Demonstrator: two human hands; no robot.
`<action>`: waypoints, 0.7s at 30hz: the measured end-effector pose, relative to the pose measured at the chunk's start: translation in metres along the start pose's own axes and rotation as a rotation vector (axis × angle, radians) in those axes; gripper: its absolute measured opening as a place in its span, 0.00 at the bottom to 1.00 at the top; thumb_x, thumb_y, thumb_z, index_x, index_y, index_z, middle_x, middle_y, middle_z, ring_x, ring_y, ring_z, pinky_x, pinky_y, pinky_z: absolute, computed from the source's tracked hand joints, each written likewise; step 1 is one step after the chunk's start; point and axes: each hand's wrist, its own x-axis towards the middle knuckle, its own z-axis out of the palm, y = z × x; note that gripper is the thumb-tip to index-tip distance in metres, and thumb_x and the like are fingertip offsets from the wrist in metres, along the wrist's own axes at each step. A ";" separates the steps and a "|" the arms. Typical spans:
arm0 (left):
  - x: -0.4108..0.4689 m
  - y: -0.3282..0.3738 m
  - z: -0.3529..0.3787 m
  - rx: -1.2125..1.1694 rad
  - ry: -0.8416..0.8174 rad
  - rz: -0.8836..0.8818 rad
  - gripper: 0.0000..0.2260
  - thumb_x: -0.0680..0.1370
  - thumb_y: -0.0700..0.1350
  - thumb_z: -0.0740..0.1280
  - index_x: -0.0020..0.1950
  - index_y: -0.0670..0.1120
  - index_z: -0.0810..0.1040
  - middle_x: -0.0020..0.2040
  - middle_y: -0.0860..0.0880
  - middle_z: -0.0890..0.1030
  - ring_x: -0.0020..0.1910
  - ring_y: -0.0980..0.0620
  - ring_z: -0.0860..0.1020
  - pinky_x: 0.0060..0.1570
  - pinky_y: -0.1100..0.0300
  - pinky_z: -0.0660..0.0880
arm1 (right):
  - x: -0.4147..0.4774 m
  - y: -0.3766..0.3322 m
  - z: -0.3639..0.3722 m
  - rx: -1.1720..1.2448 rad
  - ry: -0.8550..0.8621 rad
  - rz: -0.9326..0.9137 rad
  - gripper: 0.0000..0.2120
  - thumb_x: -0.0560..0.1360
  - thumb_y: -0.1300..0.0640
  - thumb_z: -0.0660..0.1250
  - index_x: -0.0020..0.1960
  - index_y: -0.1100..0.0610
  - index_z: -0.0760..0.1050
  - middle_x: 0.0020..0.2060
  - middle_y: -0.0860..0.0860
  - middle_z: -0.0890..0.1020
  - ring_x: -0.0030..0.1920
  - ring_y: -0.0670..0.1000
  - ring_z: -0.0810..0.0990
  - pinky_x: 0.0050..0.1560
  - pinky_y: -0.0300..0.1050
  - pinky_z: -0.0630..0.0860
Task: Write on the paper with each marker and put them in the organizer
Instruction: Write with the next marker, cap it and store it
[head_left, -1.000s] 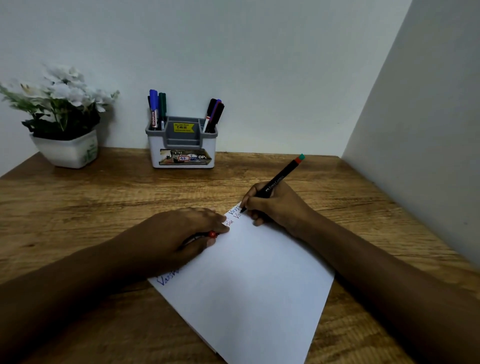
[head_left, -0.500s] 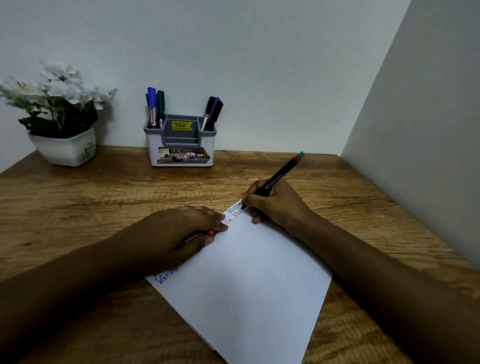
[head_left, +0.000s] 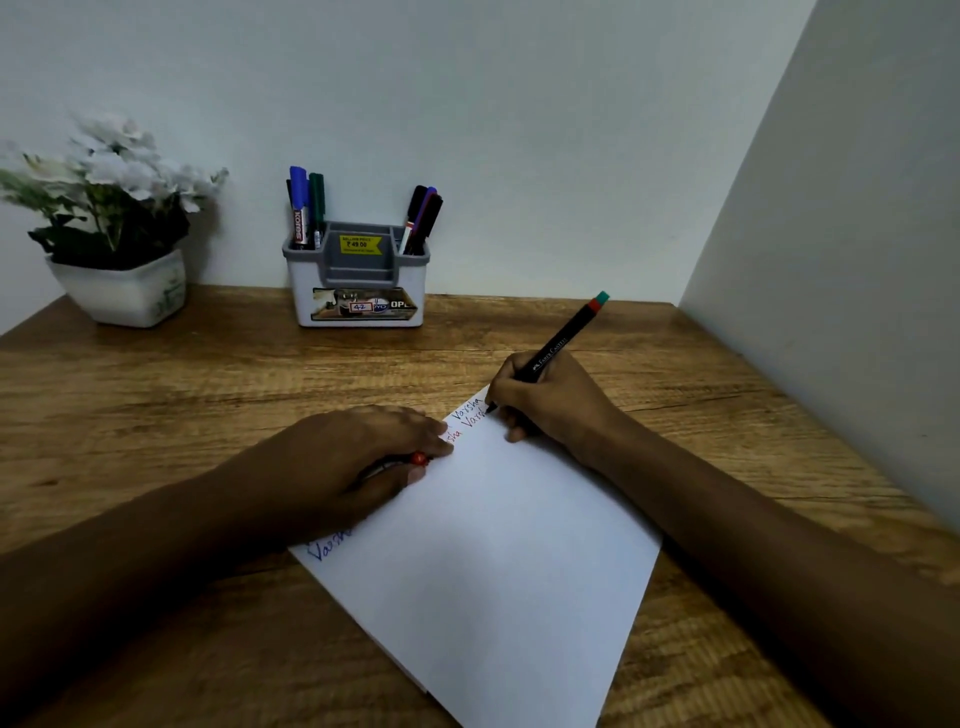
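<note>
A white sheet of paper (head_left: 498, 561) lies at an angle on the wooden desk (head_left: 208, 395), with written words in blue, green and red along its top left edge. My right hand (head_left: 550, 400) grips a black marker (head_left: 558, 345) with a green end, its tip touching the paper at the far corner. My left hand (head_left: 358, 462) rests on the paper's left edge and holds a small red-tipped cap (head_left: 418, 459) under its fingers. The grey and white organizer (head_left: 358, 283) stands at the back of the desk, with several markers (head_left: 306, 208) upright in its left and right slots.
A white pot with white flowers (head_left: 117, 228) stands at the back left of the desk. A white wall (head_left: 841, 260) closes the desk's right side, and another runs behind the organizer.
The marker tip has moved a little along the line of writing at the paper's far corner. My left hand has stayed on the paper.
</note>
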 end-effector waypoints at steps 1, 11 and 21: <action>0.000 0.000 0.000 0.002 0.001 0.001 0.35 0.73 0.70 0.38 0.67 0.55 0.72 0.65 0.57 0.75 0.63 0.59 0.73 0.60 0.55 0.73 | 0.000 0.000 0.000 -0.007 0.007 -0.001 0.06 0.70 0.66 0.67 0.35 0.62 0.76 0.24 0.52 0.77 0.22 0.47 0.75 0.29 0.42 0.76; -0.001 0.002 -0.002 0.008 0.014 0.008 0.36 0.73 0.70 0.38 0.66 0.54 0.73 0.64 0.56 0.76 0.62 0.57 0.74 0.59 0.54 0.73 | 0.002 0.002 0.001 -0.013 0.063 0.005 0.07 0.71 0.64 0.68 0.34 0.58 0.75 0.27 0.52 0.79 0.23 0.50 0.79 0.35 0.48 0.76; 0.000 -0.001 0.000 0.010 0.008 0.005 0.36 0.72 0.71 0.38 0.67 0.56 0.72 0.65 0.57 0.75 0.63 0.58 0.73 0.60 0.56 0.72 | 0.001 -0.002 0.000 0.033 0.091 0.066 0.09 0.71 0.63 0.67 0.33 0.59 0.73 0.27 0.53 0.78 0.23 0.50 0.78 0.34 0.47 0.76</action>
